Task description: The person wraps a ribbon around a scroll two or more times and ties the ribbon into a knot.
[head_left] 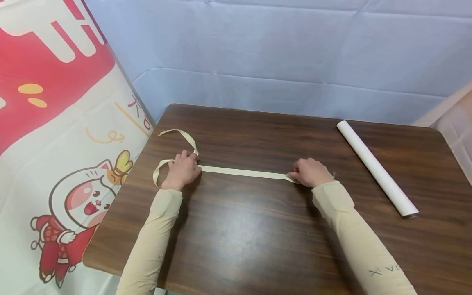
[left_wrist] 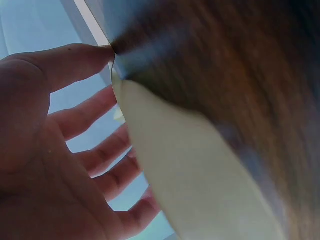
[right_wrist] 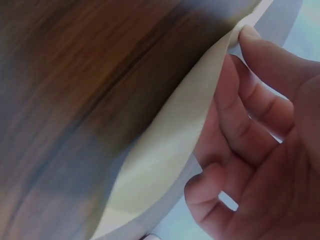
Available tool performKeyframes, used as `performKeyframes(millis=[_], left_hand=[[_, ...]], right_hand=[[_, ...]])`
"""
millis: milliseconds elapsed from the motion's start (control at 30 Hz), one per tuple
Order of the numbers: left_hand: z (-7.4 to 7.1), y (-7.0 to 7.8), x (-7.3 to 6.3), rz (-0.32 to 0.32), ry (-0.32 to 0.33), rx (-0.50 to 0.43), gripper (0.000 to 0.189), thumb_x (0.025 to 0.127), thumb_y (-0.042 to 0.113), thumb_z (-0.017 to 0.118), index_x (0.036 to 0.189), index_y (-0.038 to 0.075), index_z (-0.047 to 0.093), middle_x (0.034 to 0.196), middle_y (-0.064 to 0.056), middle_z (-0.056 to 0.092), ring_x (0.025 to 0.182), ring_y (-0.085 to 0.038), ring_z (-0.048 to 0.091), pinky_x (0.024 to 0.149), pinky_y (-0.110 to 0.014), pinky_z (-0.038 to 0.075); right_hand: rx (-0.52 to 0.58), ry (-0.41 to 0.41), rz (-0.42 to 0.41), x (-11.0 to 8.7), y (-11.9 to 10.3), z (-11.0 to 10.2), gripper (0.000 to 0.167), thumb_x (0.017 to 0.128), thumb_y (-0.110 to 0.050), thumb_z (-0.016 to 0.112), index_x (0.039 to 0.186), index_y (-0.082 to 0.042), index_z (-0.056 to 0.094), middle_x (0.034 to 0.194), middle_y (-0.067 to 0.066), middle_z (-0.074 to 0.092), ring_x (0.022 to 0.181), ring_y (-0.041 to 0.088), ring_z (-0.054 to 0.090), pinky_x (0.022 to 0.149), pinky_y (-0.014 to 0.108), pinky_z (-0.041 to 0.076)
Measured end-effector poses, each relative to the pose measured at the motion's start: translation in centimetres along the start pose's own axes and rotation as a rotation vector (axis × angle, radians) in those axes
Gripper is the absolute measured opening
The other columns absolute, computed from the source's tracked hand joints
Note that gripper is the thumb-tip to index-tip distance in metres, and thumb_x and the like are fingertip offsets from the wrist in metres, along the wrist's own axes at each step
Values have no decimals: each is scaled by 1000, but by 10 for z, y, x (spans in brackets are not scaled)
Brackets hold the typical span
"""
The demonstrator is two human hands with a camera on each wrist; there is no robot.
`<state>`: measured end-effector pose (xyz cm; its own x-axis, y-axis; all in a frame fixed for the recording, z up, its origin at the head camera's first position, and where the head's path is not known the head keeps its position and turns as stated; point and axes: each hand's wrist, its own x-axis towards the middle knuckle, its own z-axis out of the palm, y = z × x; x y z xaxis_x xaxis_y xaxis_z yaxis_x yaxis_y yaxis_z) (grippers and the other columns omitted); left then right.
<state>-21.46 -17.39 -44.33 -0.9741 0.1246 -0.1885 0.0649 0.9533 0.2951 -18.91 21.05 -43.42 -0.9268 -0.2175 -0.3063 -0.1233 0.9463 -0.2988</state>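
A cream ribbon [head_left: 243,172] runs taut and flat across the wooden table between my two hands. My left hand [head_left: 181,170] presses its left part down; in the left wrist view the fingers are spread, with the thumb [left_wrist: 82,62] touching the table beside the strip. Past this hand the ribbon's loose end curls toward the table's left edge. At the other end my right hand [head_left: 310,172] pinches the ribbon [right_wrist: 170,125] between thumb and curled index finger, as the right wrist view shows. A short twisted length passes under that palm.
A white roll [head_left: 376,168] lies slantwise on the table [head_left: 236,246], right of my right hand. Behind the table hangs a pale blue cloth [head_left: 276,53]. To the left is a printed cloth [head_left: 70,135] with a cartoon figure.
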Motion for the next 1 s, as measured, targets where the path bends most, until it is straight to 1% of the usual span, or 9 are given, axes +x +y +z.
performKeyframes(millis=[167, 300, 400, 567, 700, 867, 1000], left_hand=[[0, -3, 0, 5, 10, -21, 44, 89, 25, 57, 130, 8, 55, 133, -21, 45, 122, -41, 41, 96, -63, 35], [0, -6, 0, 12, 2, -31, 45, 89, 25, 57, 130, 8, 54, 133, -21, 44, 121, -42, 41, 94, -62, 36], [1, -7, 0, 25, 2, -20, 45, 89, 26, 57, 130, 7, 54, 132, -22, 44, 120, -43, 41, 93, -62, 38], [2, -9, 2, 34, -3, -10, 45, 90, 28, 57, 130, 7, 54, 134, -23, 42, 121, -43, 40, 92, -61, 39], [2, -9, 2, 46, -7, -8, 45, 90, 28, 57, 129, 6, 54, 134, -24, 42, 120, -44, 40, 90, -61, 41], [2, -9, 0, 65, -3, 14, 45, 90, 27, 58, 128, 4, 55, 129, -25, 45, 118, -45, 42, 90, -61, 41], [2, -6, 0, 74, 0, 29, 47, 90, 28, 57, 130, 2, 54, 128, -26, 45, 116, -45, 43, 89, -60, 41]], right_hand=[[2, 33, 6, -6, 8, 1, 34, 93, -34, 61, 66, -13, 62, 59, 2, 52, 56, 18, 47, 55, 34, 38], [6, 64, 0, -9, 12, 3, 32, 92, -33, 62, 67, -13, 62, 60, 2, 53, 56, 18, 48, 55, 34, 38], [4, 68, -2, -11, 15, 3, 31, 92, -31, 63, 67, -13, 60, 60, 2, 52, 56, 18, 47, 54, 33, 37], [6, 61, -21, -17, 20, 3, 26, 91, -29, 65, 72, -12, 62, 63, 2, 55, 56, 17, 48, 54, 31, 37], [-3, 77, -38, -21, 23, 4, 22, 90, -26, 65, 74, -11, 62, 62, 1, 55, 55, 16, 48, 53, 31, 37], [-28, 86, -53, -28, 20, 1, 18, 89, -24, 67, 77, -11, 64, 64, 0, 57, 56, 15, 50, 54, 31, 39], [-21, 64, -41, -32, 15, -2, 20, 88, -26, 68, 75, -12, 64, 63, 0, 56, 56, 15, 49, 54, 31, 38]])
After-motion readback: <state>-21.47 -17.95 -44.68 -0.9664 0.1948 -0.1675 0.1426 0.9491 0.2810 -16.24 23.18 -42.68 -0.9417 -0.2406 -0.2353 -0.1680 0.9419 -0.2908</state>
